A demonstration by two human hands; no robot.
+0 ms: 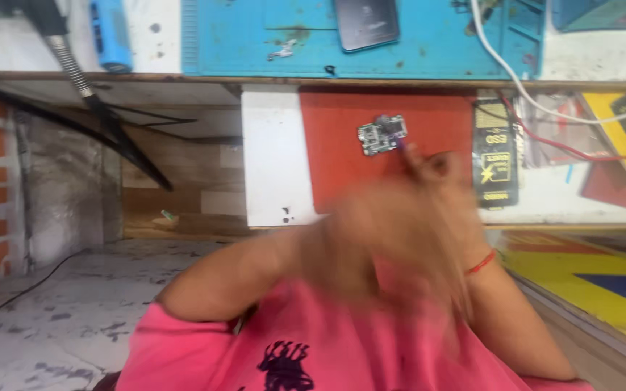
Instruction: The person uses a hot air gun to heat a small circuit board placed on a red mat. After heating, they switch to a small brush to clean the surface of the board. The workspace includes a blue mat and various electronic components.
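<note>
A small green circuit board (pixel 381 134) lies on a red mat (pixel 342 166) on a white work surface. My right hand (pixel 432 174), with a red thread around its wrist (pixel 480 263), reaches up to the board's right edge. Its fingers look pinched on a thin purple-tipped tool (pixel 401 145) that touches the board. My left hand (pixel 371 232) is a motion blur just below the right hand, in front of the mat's lower edge. I cannot make out its fingers. Pink sleeves cover both of my upper arms.
A blue mat (pixel 255 43) with a dark phone (pixel 366 23) and a white cable (pixel 516 80) lies beyond the red mat. A black-and-yellow packet (pixel 494 156), red wires and yellow packets sit to the right. A black flexible arm (pixel 74 72) and dark cables hang at left.
</note>
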